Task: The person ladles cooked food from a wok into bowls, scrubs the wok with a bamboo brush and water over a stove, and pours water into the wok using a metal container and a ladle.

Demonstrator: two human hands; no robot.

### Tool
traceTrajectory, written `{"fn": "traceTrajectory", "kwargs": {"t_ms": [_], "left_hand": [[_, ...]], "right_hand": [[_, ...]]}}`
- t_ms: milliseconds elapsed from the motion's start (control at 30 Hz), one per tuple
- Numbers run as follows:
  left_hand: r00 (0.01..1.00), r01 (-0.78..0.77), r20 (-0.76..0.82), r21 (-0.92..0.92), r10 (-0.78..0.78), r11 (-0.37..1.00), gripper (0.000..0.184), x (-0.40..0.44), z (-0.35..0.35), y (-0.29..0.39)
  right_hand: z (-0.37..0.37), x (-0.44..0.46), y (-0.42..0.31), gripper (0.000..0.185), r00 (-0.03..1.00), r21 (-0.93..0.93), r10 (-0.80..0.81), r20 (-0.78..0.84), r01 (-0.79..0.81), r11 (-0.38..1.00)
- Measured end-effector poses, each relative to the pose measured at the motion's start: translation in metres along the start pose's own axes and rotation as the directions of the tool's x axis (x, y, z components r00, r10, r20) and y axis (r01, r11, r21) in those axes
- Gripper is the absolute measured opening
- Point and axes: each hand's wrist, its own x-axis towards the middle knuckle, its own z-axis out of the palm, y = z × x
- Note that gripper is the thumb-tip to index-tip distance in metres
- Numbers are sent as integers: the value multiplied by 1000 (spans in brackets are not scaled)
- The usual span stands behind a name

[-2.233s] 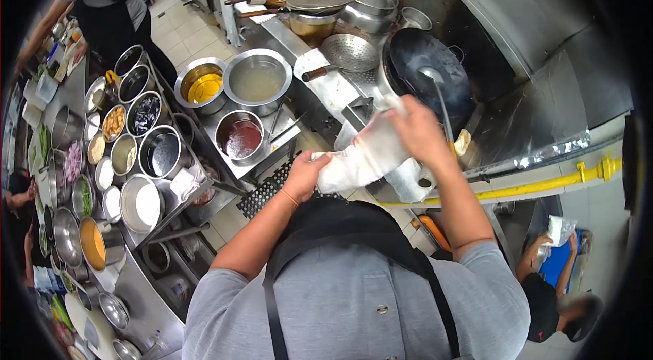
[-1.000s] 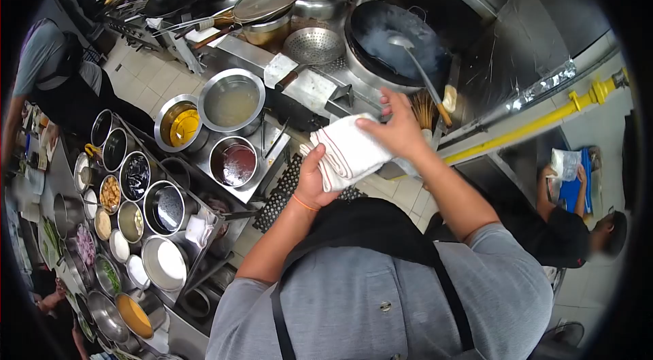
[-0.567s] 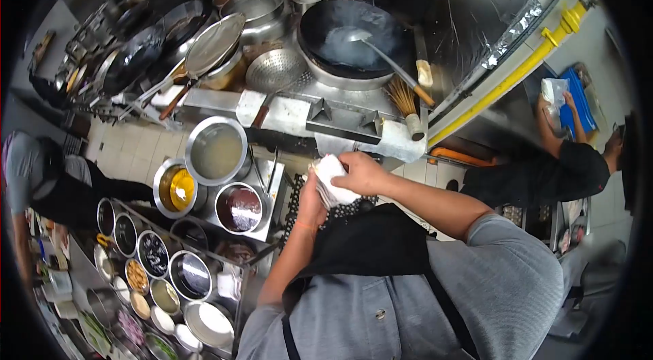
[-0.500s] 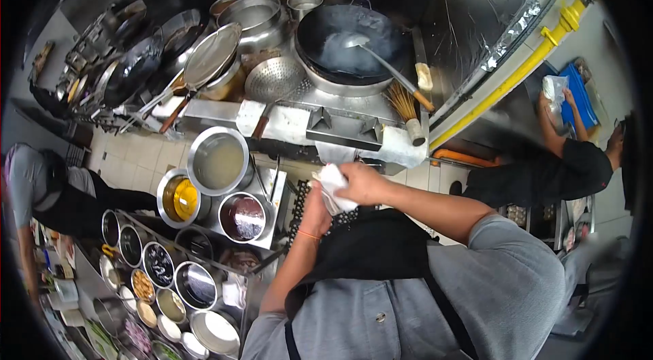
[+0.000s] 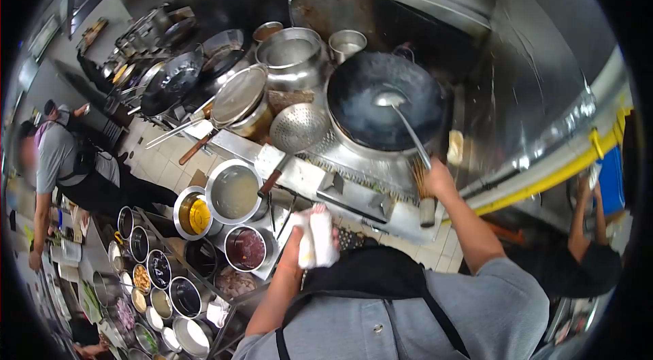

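Note:
My left hand (image 5: 294, 249) is closed round a folded white cloth (image 5: 321, 243), held upright in front of the black apron. Out to the right, my right hand (image 5: 439, 178) is closed on the handle end of a steel ladle (image 5: 406, 126). The ladle's bowl rests inside a black wok (image 5: 360, 98) that smokes on the stove. Right below this hand stands a bamboo brush (image 5: 425, 207).
A perforated strainer (image 5: 298, 127) lies left of the wok, near a large steel pot (image 5: 289, 54). Pots of yellow liquid (image 5: 197, 216) and red sauce (image 5: 246, 248) stand at lower left. One co-worker (image 5: 68, 156) is at left, another (image 5: 578, 258) at right.
My right hand has left the cloth and moved up and right to the ladle handle. The cloth stays in my left hand. The view has shifted, showing more of the back wall.

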Motion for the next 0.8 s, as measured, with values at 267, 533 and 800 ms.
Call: {"fn": "traceTrajectory", "kwargs": {"t_ms": [267, 533, 800], "left_hand": [[922, 55, -379, -77, -80, 996, 57, -11, -55, -1], [985, -31, -170, 70, 42, 997, 94, 24, -63, 87], [984, -100, -147, 43, 105, 994, 104, -4, -78, 160]], "right_hand": [[-23, 60, -82, 12, 980, 669, -105, 167, -34, 743], [-8, 239, -288, 24, 876, 692, -319, 361, -23, 721], [131, 369, -438, 28, 886, 391, -152, 438, -35, 920]]}}
